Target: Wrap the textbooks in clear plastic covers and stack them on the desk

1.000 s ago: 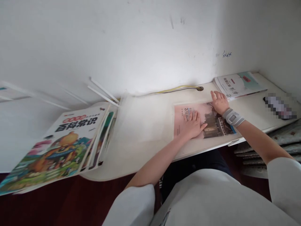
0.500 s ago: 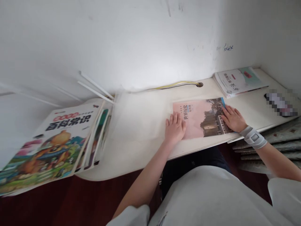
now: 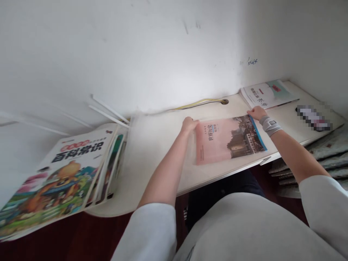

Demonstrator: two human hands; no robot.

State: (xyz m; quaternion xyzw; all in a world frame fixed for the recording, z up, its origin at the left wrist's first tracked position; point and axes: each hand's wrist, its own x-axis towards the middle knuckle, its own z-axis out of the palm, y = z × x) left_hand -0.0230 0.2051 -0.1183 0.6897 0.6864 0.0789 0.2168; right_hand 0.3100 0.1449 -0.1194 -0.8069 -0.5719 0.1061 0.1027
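Half a second ago both hands were lying flat and spread on the cover. Now the left hand (image 3: 189,125) is curling shut around the far-left corner of the pink softcover book (image 3: 228,141), which has a photograph of a building on its cover. The right hand (image 3: 257,112) is sitting at the far-right corner with its fingers together. I cannot tell whether it is pinching the edge or only resting there. So the handling is shifting from pressing the cover down to taking the book by its far edge. The pink softcover book is still lying on the white counter (image 3: 163,152), near the front edge, and its far side is looking slightly raised.

There is one pink softcover book, with two hands on it, and one grey strap (image 3: 269,125) is wrapping the right wrist.

- Beyond the book's far-right corner, one thin white and teal booklet (image 3: 268,94) is lying by the wall.
- Behind the book, one yellow cable (image 3: 201,102) is running along the wall.
- To the book's right, one pixelated object (image 3: 312,116) is sitting on the counter.
- Well to the book's left, one slanting pile of picture books (image 3: 59,174) is leaning off the counter. A cartoon cover is on top and at least three more edges are showing beneath it.
- Behind that pile, two thin white rods (image 3: 108,108) are leaning on the wall.
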